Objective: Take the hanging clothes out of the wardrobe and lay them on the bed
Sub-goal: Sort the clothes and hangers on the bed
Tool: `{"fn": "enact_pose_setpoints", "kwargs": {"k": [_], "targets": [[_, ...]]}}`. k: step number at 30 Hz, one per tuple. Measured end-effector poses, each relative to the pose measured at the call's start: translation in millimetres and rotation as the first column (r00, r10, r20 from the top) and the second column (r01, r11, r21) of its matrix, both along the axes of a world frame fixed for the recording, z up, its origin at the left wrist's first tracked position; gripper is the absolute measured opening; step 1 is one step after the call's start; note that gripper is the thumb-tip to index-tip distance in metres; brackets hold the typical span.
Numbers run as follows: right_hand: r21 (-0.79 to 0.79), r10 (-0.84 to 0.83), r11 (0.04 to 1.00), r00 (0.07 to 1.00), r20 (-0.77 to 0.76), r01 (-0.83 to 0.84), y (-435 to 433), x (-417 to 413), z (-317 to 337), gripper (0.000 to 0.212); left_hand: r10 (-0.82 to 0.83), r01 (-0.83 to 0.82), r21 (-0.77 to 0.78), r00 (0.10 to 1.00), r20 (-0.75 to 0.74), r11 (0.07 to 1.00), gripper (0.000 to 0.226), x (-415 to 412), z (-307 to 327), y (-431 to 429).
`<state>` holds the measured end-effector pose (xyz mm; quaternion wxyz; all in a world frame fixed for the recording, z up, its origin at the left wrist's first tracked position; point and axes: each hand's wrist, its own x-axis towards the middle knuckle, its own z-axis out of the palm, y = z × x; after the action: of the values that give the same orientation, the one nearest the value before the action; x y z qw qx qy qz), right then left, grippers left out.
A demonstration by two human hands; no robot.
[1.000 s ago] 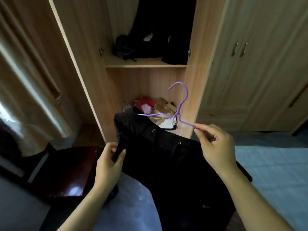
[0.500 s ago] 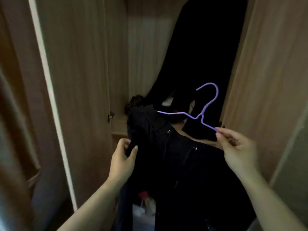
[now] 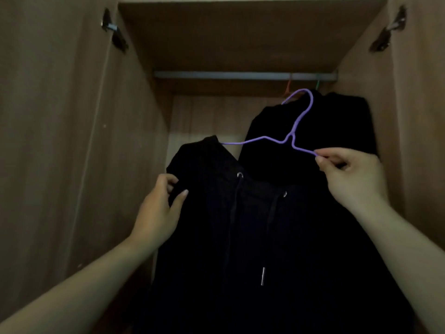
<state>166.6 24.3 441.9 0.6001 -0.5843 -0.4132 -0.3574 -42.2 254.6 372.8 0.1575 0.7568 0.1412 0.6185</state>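
A black drawstring hoodie (image 3: 265, 237) hangs in front of me inside the open wardrobe. My left hand (image 3: 161, 208) grips its left shoulder. A purple wire hanger (image 3: 289, 138) has its left arm inside the hoodie's shoulder, while my right hand (image 3: 349, 174) pinches the bare right arm of the hanger. The hook is raised just below the metal rail (image 3: 216, 75), apart from it. Behind it, another black garment (image 3: 337, 126) hangs on the rail at the right.
Orange (image 3: 288, 88) and green (image 3: 318, 84) hanger hooks sit on the rail at the right. The wardrobe's wooden side panels (image 3: 60, 141) and door hinges (image 3: 113, 30) close in on both sides. The left stretch of the rail is bare.
My view has tilted up from the floor and lower shelf to the top of the wardrobe. Both hands have lifted the hoodie and purple hanger up toward the rail.
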Motion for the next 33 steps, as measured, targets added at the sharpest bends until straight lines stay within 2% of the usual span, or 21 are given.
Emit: {"fn": "enact_pose_setpoints", "kwargs": {"k": [4,8,11,15,18,22,25,33], "targets": [[0.008,-0.06,0.998,0.998,0.028,0.059,63,56,83,0.012,0.047,-0.051,0.107,0.998,0.042,0.993,0.02,62,71,69],[-0.035,-0.106,0.994,0.993,-0.055,0.104,113,108,148,0.007,0.067,-0.086,0.136,0.989,0.134,0.987,0.015,118,129,135],[-0.016,-0.17,0.985,0.982,-0.081,0.169,141,136,188,0.007,0.108,-0.132,0.132,0.978,0.176,0.982,0.009,150,178,182],[-0.001,-0.285,0.958,0.954,-0.088,0.286,181,157,232,0.012,0.159,-0.212,0.219,0.959,0.235,0.952,0.005,192,228,238],[-0.011,-0.378,0.925,0.922,-0.077,0.379,212,166,266,0.01,0.116,-0.169,0.231,0.967,0.228,0.958,0.006,222,256,272],[0.031,-0.489,0.871,0.872,-0.029,0.49,239,168,306,0.012,0.016,-0.088,0.267,0.965,0.261,0.96,0.007,259,281,305],[0.028,-0.531,0.847,0.847,-0.002,0.531,252,172,329,0.016,-0.036,-0.029,0.287,0.975,0.219,0.957,0.011,280,294,321],[-0.019,-0.604,0.794,0.793,0.076,0.607,298,209,349,0.021,0.05,-0.067,0.267,0.996,0.068,0.961,0.057,342,260,332]]}}
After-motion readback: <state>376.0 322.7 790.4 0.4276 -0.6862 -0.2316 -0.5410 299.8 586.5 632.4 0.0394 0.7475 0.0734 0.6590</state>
